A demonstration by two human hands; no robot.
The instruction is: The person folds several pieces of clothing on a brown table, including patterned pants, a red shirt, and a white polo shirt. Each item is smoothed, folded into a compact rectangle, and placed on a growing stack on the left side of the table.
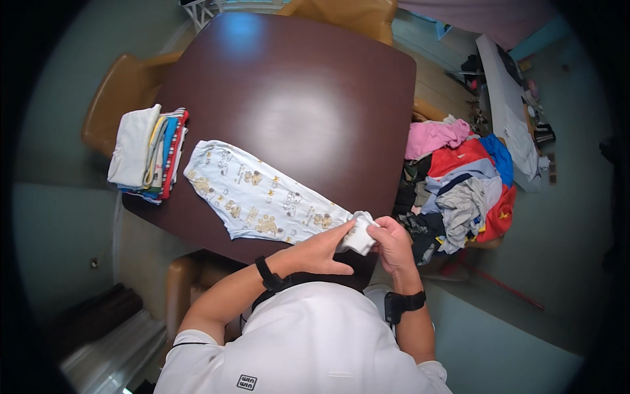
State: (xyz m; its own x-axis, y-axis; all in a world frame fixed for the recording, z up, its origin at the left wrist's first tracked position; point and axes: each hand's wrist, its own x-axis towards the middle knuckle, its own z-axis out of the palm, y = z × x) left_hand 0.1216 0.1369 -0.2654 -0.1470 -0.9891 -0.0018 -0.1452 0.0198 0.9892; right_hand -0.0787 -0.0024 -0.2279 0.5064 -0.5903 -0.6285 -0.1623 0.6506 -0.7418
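A pair of light blue child's pants (262,200) with a puppy and paw print lies folded lengthwise across the near part of the table. Its waist end points to the far left, and its white cuff (359,236) is at the near right edge. My right hand (394,246) pinches the cuff between thumb and fingers. Against the leg beside the cuff rests my left hand (323,251), fingers stretched out and thumb apart. Its fingertips touch the cuff's edge; whether they reach inside it is hidden.
The dark brown table (295,85) has a stack of folded clothes (147,154) at its left edge. A loose heap of clothes (459,177) lies on a chair at the right. Tan chairs (108,98) stand around the table, one by my left side.
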